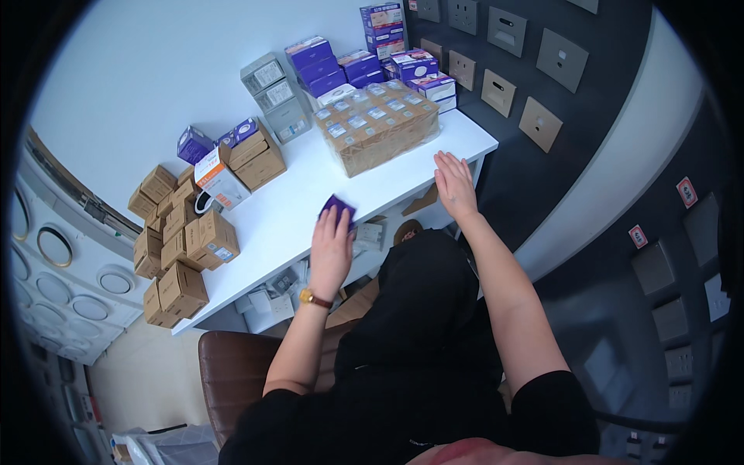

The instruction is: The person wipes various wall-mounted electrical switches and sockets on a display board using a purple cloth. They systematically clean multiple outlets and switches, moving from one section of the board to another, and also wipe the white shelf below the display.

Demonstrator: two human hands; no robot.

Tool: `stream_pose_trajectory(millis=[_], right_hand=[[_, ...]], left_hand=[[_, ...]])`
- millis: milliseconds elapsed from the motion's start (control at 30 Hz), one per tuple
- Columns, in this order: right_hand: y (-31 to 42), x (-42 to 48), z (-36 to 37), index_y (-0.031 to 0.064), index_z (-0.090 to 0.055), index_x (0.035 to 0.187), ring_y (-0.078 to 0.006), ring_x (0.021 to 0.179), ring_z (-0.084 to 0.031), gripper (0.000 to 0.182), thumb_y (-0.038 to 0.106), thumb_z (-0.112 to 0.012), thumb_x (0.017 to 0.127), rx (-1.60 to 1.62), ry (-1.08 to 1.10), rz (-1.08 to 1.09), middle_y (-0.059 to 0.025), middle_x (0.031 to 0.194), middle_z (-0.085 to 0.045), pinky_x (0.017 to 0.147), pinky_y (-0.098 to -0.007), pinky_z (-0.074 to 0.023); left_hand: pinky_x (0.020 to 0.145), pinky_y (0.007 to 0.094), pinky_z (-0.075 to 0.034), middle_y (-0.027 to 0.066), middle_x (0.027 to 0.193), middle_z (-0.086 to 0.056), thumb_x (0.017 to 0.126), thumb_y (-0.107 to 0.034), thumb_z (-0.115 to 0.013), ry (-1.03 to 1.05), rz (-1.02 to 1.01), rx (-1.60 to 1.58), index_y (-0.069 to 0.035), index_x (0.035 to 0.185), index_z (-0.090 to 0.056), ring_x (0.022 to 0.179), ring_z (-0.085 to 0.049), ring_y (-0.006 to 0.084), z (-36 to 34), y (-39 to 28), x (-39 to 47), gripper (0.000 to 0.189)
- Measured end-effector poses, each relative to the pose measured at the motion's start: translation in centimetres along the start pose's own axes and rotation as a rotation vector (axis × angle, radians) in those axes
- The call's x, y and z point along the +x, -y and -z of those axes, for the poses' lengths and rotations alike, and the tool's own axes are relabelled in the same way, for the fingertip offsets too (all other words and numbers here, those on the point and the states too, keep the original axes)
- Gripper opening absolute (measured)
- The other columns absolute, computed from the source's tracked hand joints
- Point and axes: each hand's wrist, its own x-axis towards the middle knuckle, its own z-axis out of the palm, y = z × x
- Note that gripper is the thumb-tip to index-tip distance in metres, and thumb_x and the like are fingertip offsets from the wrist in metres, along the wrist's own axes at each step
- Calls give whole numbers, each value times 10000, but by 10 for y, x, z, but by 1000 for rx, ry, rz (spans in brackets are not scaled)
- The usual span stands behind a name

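My left hand [332, 250], with a watch at the wrist, rests its fingers over a folded purple cloth [337, 210] on the white table [279, 195]. The fingers and a slight blur hide part of the cloth. At the table's front edge, toward the right end, my right hand [456, 185] is flat with its fingers extended and nothing held. Beyond both hands sits a cardboard carton [383, 136] wrapped in clear film, with several labels on top.
Purple boxes [319, 70] and grey boxes [273, 96] stand along the wall. Several small brown cartons [212, 238] and an orange-and-white box [221, 180] fill the left end. Switch plates [540, 123] hang at right. A brown chair [235, 372] is beside me, and shelf items [279, 296] lie below.
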Motion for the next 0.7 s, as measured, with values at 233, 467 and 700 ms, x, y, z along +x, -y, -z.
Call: stream_pose_trajectory(millis=[233,467,700], right_hand=[[16,41,31,-20,-645,1208,-385,1209,-569,495,360,-371,1050,222,204,-499,-216,1274,-629,1087,-446,-395],[44,36,14,-39,-641,1236,-383,1257,-547,435,289,-440,1031,403,-237,-392,-228,1334,-602,1087,-407,-408],[46,-6,-7,1,-654,1236,-361,1301,-498,365,222,-540,968,270,10,-324,-168,1444,-528,1108,-423,-390]], left_hand=[[1121,439,-384,239,1402,-523,892,-150,-612,-41,-158,94,21,1352,-511,1329,-480,377,-104,-72,104,501],[1139,438,-367,227,1443,-496,933,-126,-475,33,-190,-433,17,1415,-478,1365,-452,376,-134,-123,165,503],[1150,439,-371,223,1450,-498,927,-49,-501,38,-84,-108,-6,1367,-524,1342,-483,374,-26,-9,37,443]])
